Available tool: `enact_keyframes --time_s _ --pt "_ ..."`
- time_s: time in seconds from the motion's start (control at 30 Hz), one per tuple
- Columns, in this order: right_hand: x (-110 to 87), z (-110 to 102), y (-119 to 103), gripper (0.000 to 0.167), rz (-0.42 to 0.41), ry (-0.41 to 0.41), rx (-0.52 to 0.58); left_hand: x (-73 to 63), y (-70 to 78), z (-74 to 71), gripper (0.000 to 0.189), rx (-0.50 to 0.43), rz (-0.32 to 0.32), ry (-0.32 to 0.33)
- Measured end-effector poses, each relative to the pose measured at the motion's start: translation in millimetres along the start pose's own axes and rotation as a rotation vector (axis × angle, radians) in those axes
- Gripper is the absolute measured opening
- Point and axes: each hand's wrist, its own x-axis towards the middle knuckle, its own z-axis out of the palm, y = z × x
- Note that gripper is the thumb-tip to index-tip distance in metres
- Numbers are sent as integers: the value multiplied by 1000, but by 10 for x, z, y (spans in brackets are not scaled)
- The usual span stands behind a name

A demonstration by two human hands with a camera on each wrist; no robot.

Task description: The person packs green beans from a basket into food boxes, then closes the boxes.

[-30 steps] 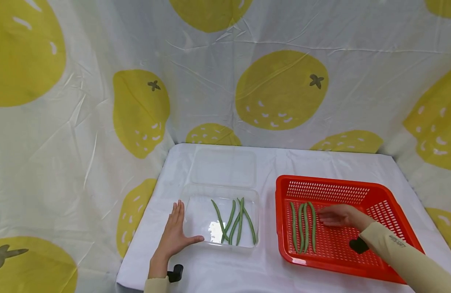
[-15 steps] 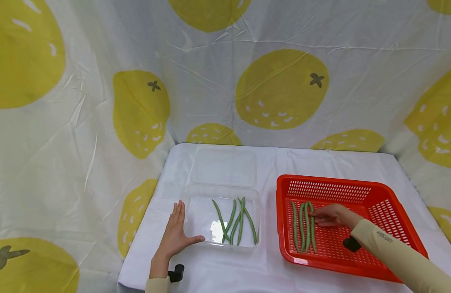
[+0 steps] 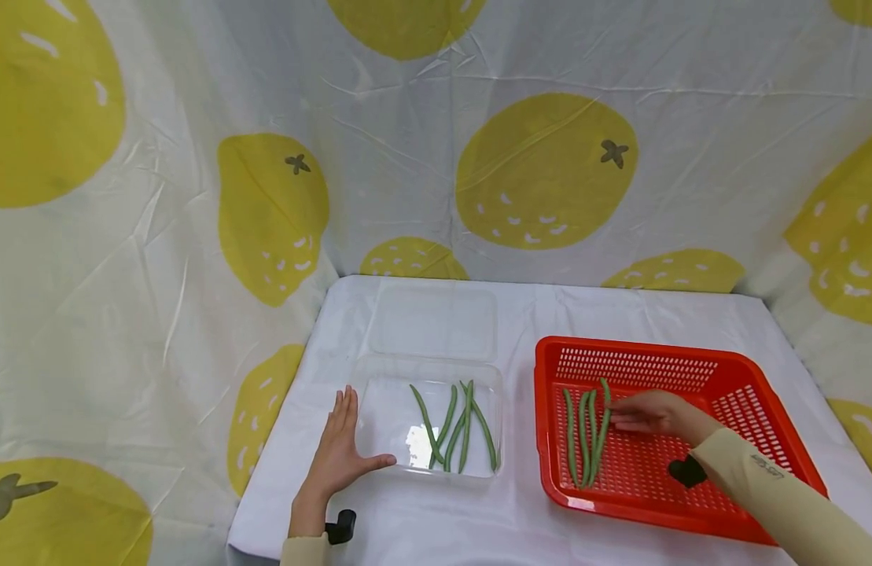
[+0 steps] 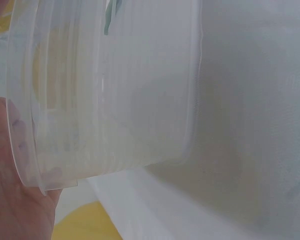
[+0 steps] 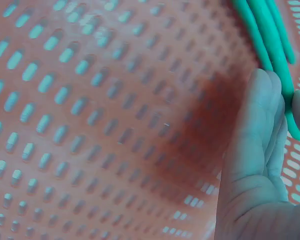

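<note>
My right hand (image 3: 651,414) is inside the red plastic basket (image 3: 662,525), pinching a green bean (image 3: 600,448) near its far end between thumb and fingers. In the right wrist view the held green bean (image 5: 285,90) passes between the thumb and fingertips. Several other green beans (image 3: 570,440) lie side by side just left of it. My left hand (image 3: 340,452) rests at the left side of a clear plastic container (image 3: 424,368), fingers straight and thumb spread along its near edge. Inside the container, several green beans (image 3: 466,428) lie crossed toward the right.
A clear lid (image 3: 433,322) lies flat behind the container. All of it stands on a white-covered table (image 3: 516,515), the basket on the right. Fabric walls (image 3: 407,157) printed with yellow fruit enclose the back and sides.
My right hand moved left to the rightmost bean in the basket and pinched it. That bean's far end then shifted away and right, leaving it slanted. My left hand stayed still.
</note>
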Motion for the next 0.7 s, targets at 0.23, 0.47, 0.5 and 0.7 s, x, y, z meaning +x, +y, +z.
enact_keyframes --time_s 0.23,0.47,0.5,0.7 --pt "-97 59 -261 27 -14 -104 115 0 -2 1 135 6 -10 -7" --pt "-106 340 -523 29 -43 -230 148 3 -7 3 134 6 0 5" --pt "-102 397 -547 29 -46 -235 153 5 -11 6 133 10 0 4" --pt "-51 752 -666 26 -64 -229 137 4 -2 8 135 3 -13 -9"
